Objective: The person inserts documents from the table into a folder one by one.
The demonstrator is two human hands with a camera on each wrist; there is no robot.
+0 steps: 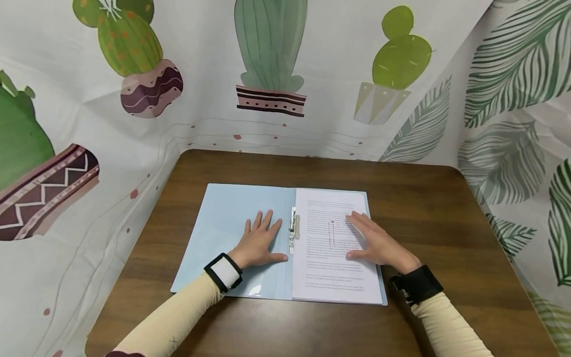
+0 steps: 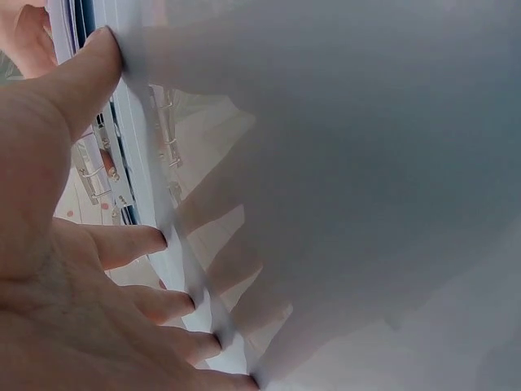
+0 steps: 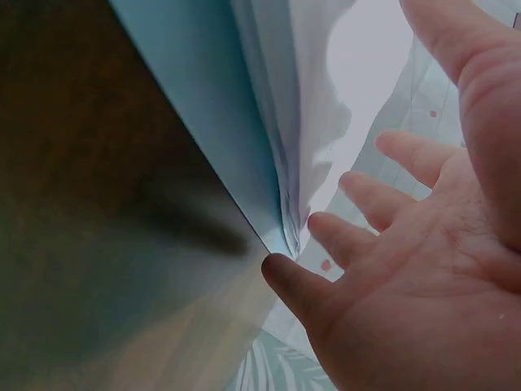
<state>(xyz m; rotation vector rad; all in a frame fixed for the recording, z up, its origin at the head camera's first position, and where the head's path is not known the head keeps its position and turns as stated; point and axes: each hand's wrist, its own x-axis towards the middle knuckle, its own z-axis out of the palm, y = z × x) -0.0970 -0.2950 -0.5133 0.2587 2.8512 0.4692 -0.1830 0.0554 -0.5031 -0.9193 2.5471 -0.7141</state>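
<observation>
A light blue folder point(image 1: 232, 210) lies spread flat on the brown table, its metal clip point(image 1: 293, 230) along the middle fold. On the folder's right half rests a stack of printed paper point(image 1: 330, 277) with red marks on the top sheet. My left hand point(image 1: 258, 245) rests on the bare left cover, fingers spread, thumb near the fold. In the left wrist view its fingertips point(image 2: 151, 238) touch the glossy cover. Over the right edge of the paper is my right hand point(image 1: 379, 243), fingers extended and thumb apart. The right wrist view shows its palm point(image 3: 423, 285) beside the stacked sheets, holding nothing.
The wooden table point(image 1: 424, 208) has rounded far corners and extends around the folder on all sides. Behind it and at both sides hangs a white cloth point(image 1: 200, 99) printed with cacti and leaves. Black bands are strapped round both wrists.
</observation>
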